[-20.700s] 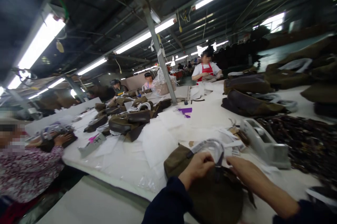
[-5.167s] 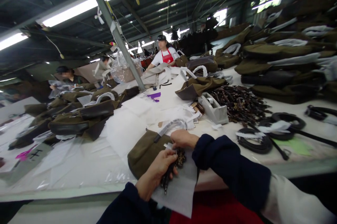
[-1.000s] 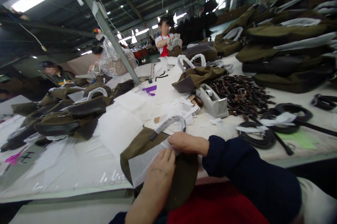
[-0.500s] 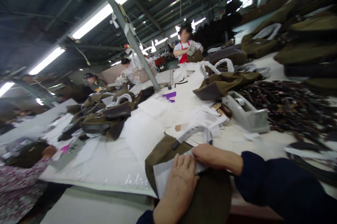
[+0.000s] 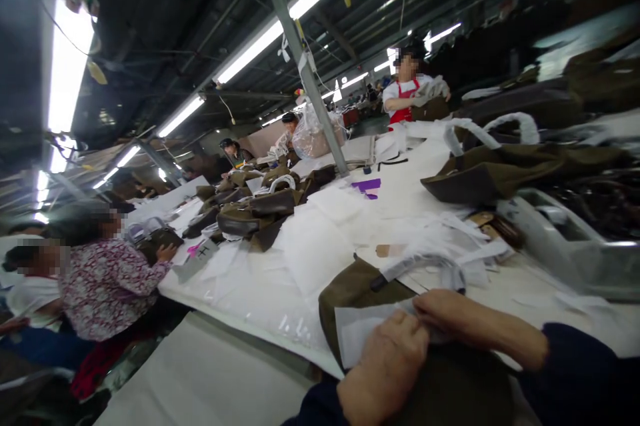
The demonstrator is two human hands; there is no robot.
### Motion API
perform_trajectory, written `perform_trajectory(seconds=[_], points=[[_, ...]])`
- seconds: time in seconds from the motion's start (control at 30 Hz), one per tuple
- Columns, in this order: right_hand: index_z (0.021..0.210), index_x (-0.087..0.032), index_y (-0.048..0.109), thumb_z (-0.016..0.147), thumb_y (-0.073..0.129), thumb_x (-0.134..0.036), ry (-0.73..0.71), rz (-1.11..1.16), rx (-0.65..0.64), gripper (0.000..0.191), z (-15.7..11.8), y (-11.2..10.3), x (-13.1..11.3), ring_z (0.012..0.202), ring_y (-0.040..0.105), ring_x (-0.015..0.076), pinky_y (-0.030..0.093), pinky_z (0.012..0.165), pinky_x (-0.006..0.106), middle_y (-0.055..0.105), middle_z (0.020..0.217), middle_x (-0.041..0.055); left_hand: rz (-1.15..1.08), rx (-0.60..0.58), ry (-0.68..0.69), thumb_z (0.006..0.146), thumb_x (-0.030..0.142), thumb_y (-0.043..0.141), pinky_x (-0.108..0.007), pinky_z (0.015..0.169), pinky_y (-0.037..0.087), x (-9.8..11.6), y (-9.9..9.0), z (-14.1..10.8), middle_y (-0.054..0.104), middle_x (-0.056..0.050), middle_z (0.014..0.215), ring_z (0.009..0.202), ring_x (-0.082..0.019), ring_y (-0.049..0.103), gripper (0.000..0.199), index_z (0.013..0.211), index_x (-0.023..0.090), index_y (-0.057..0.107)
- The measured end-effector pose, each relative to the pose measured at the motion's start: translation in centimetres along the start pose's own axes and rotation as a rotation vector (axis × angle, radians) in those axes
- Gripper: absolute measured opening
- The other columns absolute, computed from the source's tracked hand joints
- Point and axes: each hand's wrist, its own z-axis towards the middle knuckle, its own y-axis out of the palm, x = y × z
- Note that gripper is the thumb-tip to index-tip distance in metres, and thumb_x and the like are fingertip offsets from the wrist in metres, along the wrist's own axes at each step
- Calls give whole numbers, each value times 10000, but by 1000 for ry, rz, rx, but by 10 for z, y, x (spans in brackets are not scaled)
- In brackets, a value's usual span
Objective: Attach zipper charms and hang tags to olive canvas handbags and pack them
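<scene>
Now white paper (image 5: 353,329) is lying across an olive bag (image 5: 345,286)

The bag is resting at the near edge of the worktop (image 5: 245,299), its wrapped handle (image 5: 406,266) arching beyond the paper. The paper's long edge is running roughly sideways, showing to the left of the left hand (image 5: 390,363), which is covering more of it than the right hand (image 5: 445,316), just beside, near the handle. Both hands are curling nearly closed; their fingertips are hiding, so I cannot tell what they are gripping. Compared with half a second ago, the left hand is bunching rather than lying flat, and the view is taking in more leftward.
</scene>
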Motion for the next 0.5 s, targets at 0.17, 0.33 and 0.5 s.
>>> perform_trajectory(seconds=[0.17,0.33,0.5], points=[[893,-165,670,842,629,-184,-37,-67,-9,69,10,-28,-11,851,618,223,422,700,290,668,940,94,-90,-36,-55,960,120,464,-341,866,536,1,1,0,631,-47,1040,992,-230,574,170,1032,173,608],[1129,-179,625,801,713,-209,2,-162,-119,341,26,-36,-11,931,628,228,425,721,276,665,1047,90,-108,-67,-66,946,97,476,-368,862,544,0,4,2,637,-63,1057,996,-242,578,206,1080,164,618],[940,-165,702,745,765,-235,31,-157,-213,216,38,-37,-13,820,633,226,364,613,257,694,892,77,-119,-103,-74,949,83,461,-342,902,530,3,-4,2,636,-69,1089,1030,-231,564,216,1073,155,622]])
